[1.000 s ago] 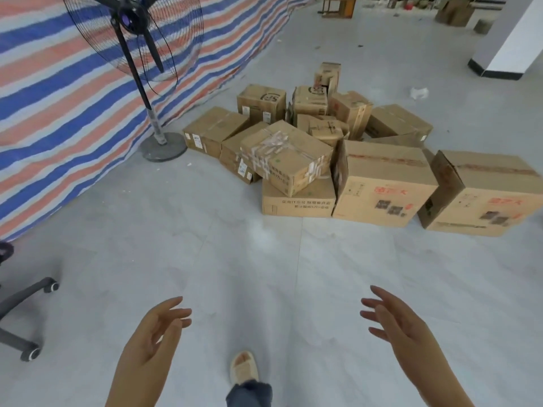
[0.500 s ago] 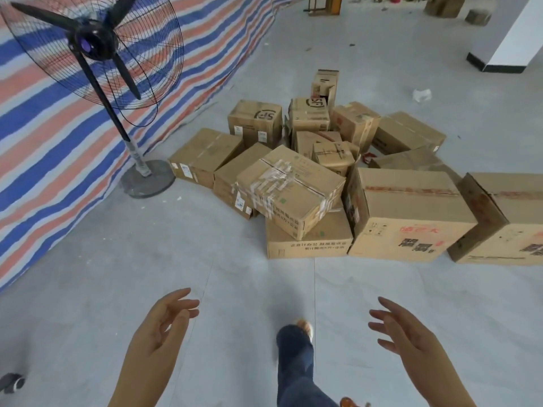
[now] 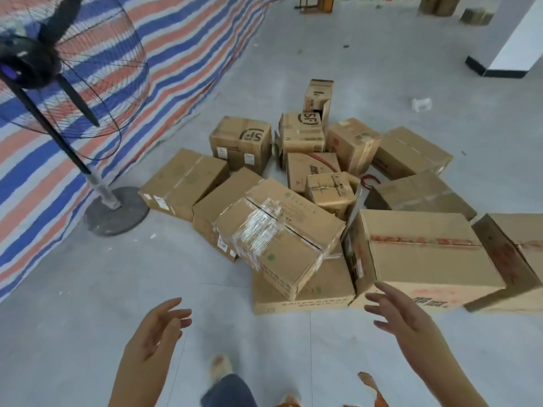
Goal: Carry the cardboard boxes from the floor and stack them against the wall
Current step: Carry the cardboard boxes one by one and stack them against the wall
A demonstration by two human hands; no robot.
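Several brown cardboard boxes lie in a loose heap on the grey floor. Nearest me, a box wrapped in clear tape [image 3: 279, 233] leans tilted on a flat box [image 3: 323, 292]. Right of them stands a large box with a red tape strip [image 3: 423, 254], and another large box [image 3: 517, 254] sits at the right edge. Two boxes with a round black logo [image 3: 241, 142] [image 3: 301, 132] stand further back. My left hand [image 3: 157, 333] hovers empty above the floor, fingers relaxed. My right hand [image 3: 402, 317] reaches out with spread fingers just short of the large box's near corner, holding nothing.
A tall pedestal fan [image 3: 44, 71] on a round base [image 3: 116, 211] stands at the left, before a red, white and blue striped tarpaulin wall [image 3: 182, 39]. A white pillar [image 3: 517, 45] rises at the far right. My foot [image 3: 220, 368] steps on bare floor below.
I have walked toward the heap, so the boxes are closer and larger. Both hands stay open and have risen; the right one now nearly reaches the large box.
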